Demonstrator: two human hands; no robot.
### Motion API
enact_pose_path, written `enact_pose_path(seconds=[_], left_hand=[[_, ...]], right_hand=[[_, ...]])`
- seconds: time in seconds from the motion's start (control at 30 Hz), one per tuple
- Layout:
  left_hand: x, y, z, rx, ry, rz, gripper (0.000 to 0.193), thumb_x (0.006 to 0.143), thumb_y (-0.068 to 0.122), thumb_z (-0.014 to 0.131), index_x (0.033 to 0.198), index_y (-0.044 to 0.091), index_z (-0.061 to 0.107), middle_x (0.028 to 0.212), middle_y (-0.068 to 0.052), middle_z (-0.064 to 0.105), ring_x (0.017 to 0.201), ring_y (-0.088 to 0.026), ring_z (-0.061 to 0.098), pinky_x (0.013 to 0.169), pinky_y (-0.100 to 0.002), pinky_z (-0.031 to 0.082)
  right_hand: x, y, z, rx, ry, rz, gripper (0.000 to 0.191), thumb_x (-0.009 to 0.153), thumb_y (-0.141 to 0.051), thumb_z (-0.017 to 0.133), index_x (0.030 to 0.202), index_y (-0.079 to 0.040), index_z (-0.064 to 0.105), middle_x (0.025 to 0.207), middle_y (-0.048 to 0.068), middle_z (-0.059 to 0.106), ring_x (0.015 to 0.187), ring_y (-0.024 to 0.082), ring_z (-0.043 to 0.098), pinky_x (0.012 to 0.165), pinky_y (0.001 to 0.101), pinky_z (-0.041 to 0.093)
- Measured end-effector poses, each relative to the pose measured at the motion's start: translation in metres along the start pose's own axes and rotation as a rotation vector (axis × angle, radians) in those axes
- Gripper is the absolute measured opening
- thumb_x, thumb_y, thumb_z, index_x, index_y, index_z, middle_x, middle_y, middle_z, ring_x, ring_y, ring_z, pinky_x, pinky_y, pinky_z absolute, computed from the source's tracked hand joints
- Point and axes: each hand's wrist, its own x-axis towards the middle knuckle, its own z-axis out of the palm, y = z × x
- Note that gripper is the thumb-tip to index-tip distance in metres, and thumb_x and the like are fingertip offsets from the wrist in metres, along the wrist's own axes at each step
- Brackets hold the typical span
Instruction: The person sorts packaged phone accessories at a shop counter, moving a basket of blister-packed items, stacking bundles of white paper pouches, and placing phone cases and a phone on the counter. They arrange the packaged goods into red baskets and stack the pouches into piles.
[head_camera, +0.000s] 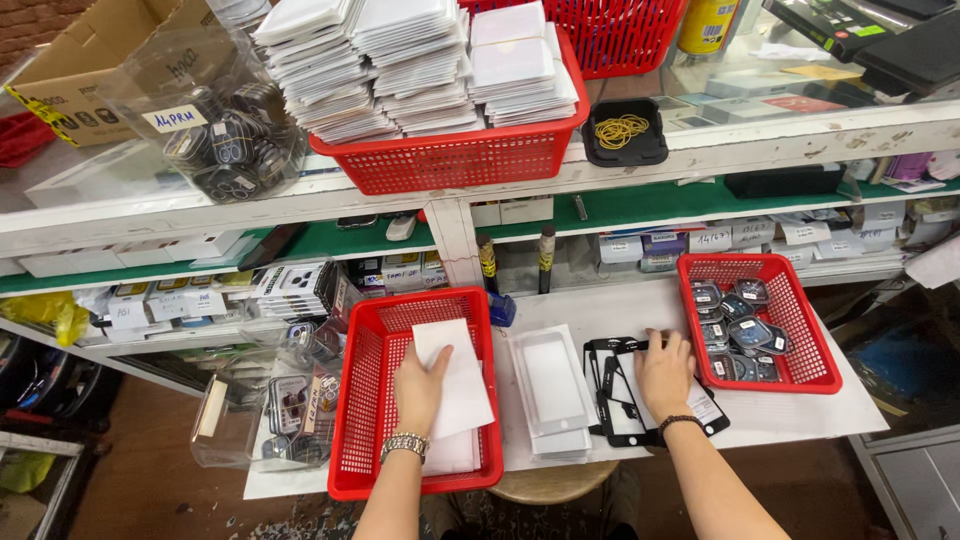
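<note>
My left hand lies flat, fingers together, on a white sleeve in the red basket at lower left. My right hand presses spread fingers on black screen protectors at lower centre.

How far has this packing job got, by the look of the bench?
Done: a few white sleeves lie in the red basket. In hand: the left hand presses on one there, and the right hand rests on the black screen frames. Left: a stack of clear trays.
</note>
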Motion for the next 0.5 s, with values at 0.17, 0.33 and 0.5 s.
enact_pose_path(seconds=[0.17,0.33,0.5], left_hand=[[-0.013,-0.016,0.001,0.459,-0.034,-0.082,0.108,0.073,0.036,0.09,0.158,0.007,0.03,0.132,-0.026,0.057,0.113,-0.042,0.061,0.094,-0.047,0.052],[-0.016,0.003,0.032,0.259,0.234,0.205,0.106,0.073,0.025,0.085,0.158,0.004,0.025,0.146,-0.027,0.048,0.131,-0.042,0.045,0.108,-0.05,0.035],[-0.013,0.047,0.064,-0.141,0.125,0.285,0.083,0.084,0.023,0.079,0.152,-0.002,0.037,0.14,-0.024,0.055,0.131,-0.036,0.049,0.112,-0.047,0.035]], right_hand=[[-0.013,-0.056,0.01,0.388,-0.276,0.15,0.069,0.08,-0.048,0.082,0.127,-0.003,0.058,0.116,0.023,0.061,0.112,0.039,0.059,0.097,0.0455,0.049],[-0.027,-0.061,0.023,0.439,-0.548,0.119,0.085,0.074,-0.048,0.089,0.128,0.006,0.052,0.119,0.028,0.066,0.111,0.039,0.065,0.095,0.0422,0.053],[-0.011,-0.057,0.001,0.401,-0.336,0.187,0.048,0.092,-0.034,0.07,0.128,-0.003,0.063,0.104,0.019,0.078,0.098,0.035,0.073,0.087,0.043,0.055]])
